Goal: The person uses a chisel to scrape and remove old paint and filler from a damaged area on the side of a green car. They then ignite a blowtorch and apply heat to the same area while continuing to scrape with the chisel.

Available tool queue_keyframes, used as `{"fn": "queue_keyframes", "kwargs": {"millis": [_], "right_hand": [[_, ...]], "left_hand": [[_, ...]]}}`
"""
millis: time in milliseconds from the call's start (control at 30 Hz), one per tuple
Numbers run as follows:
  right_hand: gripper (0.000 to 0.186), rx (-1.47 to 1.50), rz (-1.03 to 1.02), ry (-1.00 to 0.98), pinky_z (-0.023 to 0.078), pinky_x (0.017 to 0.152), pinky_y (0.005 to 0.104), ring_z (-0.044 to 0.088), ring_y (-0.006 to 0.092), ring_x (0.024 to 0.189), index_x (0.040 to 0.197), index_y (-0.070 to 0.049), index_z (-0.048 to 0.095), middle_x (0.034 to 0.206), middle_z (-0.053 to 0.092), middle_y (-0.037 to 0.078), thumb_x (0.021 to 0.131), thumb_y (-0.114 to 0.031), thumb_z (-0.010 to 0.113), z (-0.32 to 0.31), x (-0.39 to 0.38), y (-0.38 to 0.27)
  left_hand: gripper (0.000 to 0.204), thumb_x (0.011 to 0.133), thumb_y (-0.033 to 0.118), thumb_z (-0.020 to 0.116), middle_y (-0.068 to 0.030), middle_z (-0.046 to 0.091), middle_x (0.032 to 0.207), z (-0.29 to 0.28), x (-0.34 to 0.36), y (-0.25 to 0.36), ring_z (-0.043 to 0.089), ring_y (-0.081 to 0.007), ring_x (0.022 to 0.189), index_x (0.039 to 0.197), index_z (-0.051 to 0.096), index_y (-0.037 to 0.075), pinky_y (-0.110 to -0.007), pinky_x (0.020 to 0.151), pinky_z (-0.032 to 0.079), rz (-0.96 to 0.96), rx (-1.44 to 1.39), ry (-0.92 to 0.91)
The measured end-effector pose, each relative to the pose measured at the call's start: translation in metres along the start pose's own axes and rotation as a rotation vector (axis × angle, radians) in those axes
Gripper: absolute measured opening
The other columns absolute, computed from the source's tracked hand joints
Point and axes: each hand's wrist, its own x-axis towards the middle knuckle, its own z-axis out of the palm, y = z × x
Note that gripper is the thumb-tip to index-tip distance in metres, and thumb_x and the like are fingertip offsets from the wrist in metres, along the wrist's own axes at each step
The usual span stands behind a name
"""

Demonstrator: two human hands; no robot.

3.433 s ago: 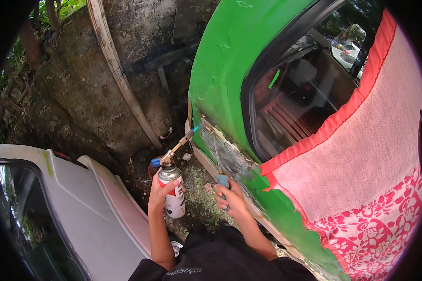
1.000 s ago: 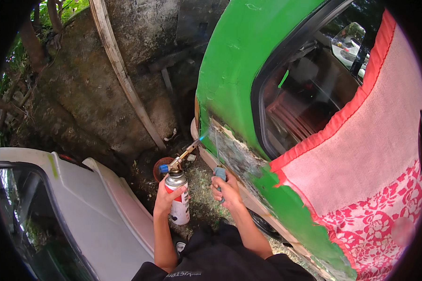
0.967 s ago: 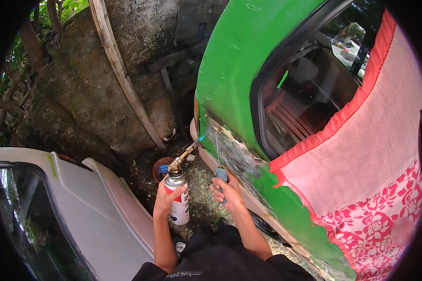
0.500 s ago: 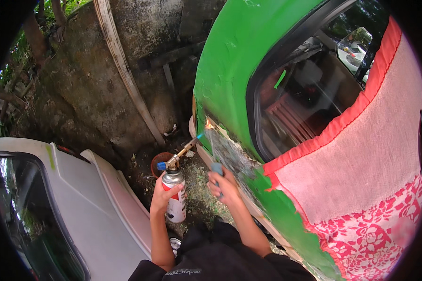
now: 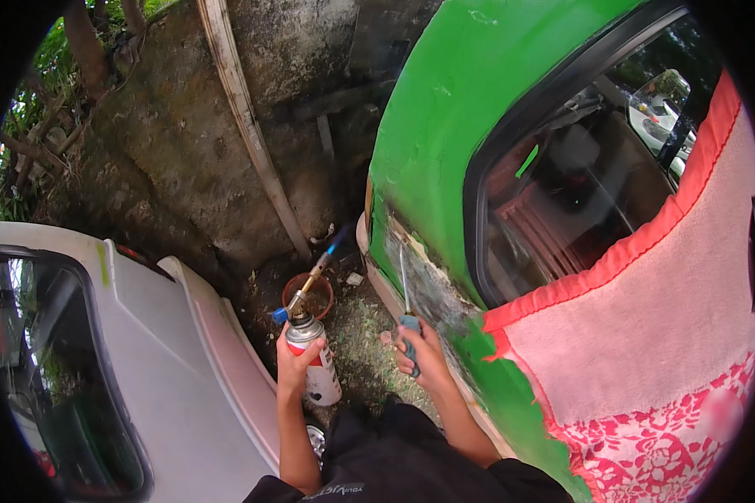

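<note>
My left hand (image 5: 293,366) is wrapped round the can of a gas blowtorch (image 5: 320,384). The torch's blue flame points up and right, a little apart from the green car panel (image 5: 432,126). My right hand (image 5: 430,356) grips the teal handle of a screwdriver-like tool (image 5: 410,327). Its thin metal shaft points up and lies over or close against the scraped patch (image 5: 436,289). I cannot tell whether the tip touches. Bare grey surface shows on this patch, with peeling pale edges and dark scorching around it.
A pink patterned towel (image 5: 629,310) drapes over the green car beside its window (image 5: 562,184). To the left stands a white car (image 5: 159,352). A reddish round pot (image 5: 327,306) sits on the debris-strewn ground ahead. A wooden plank (image 5: 247,126) leans on the stained wall (image 5: 176,126).
The torch flame has moved away from the panel, to the left. My right hand has turned the tool so its shaft points up along the scraped patch. The small flame on the patch's edge is gone.
</note>
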Motion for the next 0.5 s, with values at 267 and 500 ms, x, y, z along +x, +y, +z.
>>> {"fn": "queue_keyframes", "kwargs": {"millis": [267, 500], "right_hand": [[0.037, 0.185, 0.003, -0.057, 0.027, 0.035, 0.023, 0.035, 0.0068, 0.04, 0.118, -0.005, 0.05, 0.068, 0.046, 0.001, 0.105, -0.039, 0.044, -0.013, -0.045, 0.014], [0.033, 0.19, -0.053, 0.046, 0.022, 0.031, 0.0226, 0.029, 0.0054, 0.037, 0.109, -0.006, 0.049, 0.065, 0.043, 0.001, 0.104, -0.038, 0.046, 0.003, -0.038, 0.021]], "left_hand": [[0.037, 0.081, 0.009, 0.08, -0.0058, 0.067, 0.093, 0.006, 0.002, -0.018, 0.066, -0.0148, 0.077, 0.108, 0.056, 0.002, -0.029, 0.072, 0.054, 0.135, 0.128, 0.133], [0.037, 0.081, 0.008, 0.079, -0.0071, 0.067, 0.09, 0.006, 0.006, -0.017, 0.067, -0.0164, 0.075, 0.108, 0.054, 0.001, -0.031, 0.069, 0.055, 0.068, 0.023, 0.016]]}}
